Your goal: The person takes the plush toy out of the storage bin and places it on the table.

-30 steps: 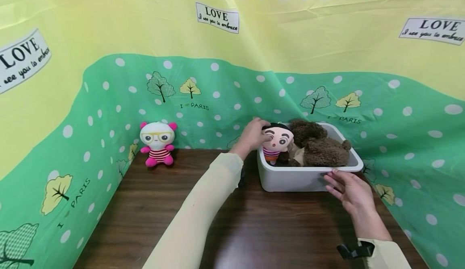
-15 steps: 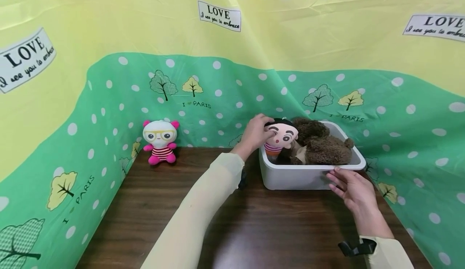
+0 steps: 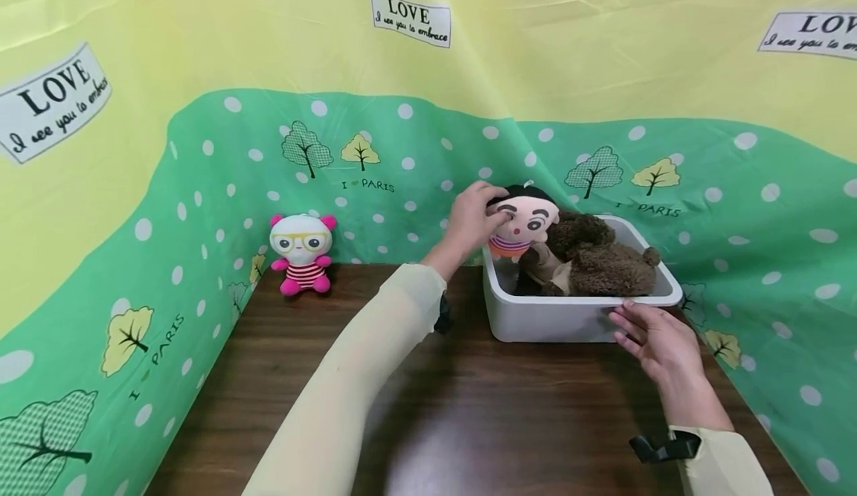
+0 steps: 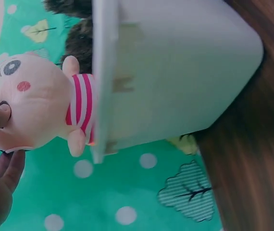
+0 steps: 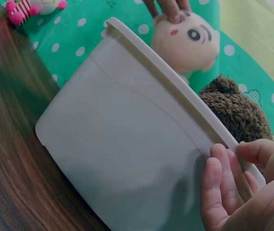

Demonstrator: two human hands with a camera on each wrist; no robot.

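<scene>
My left hand (image 3: 471, 222) grips a plush doll (image 3: 527, 222) by the side of its head, thumb on the face. The doll has black hair, thick eyebrows and a pink striped shirt, and it is upright at the left end of a light grey plastic bin (image 3: 556, 321). In the left wrist view its lower body is hidden behind the bin's rim. My right hand (image 3: 663, 343) holds the bin's front rim near the right corner, thumb on top and fingers against the outer wall. Inside the bin lies a brown curly teddy bear (image 3: 605, 269).
A white and pink panda plush (image 3: 304, 254) with yellow glasses sits at the back left of the dark wooden table (image 3: 455, 422). Green and yellow printed cloth (image 3: 375, 161) walls the table behind and at both sides.
My left hand has raised the doll from lower in the bin, so more of it shows above the rim. The right hand keeps its place on the bin; the head view has shifted slightly.
</scene>
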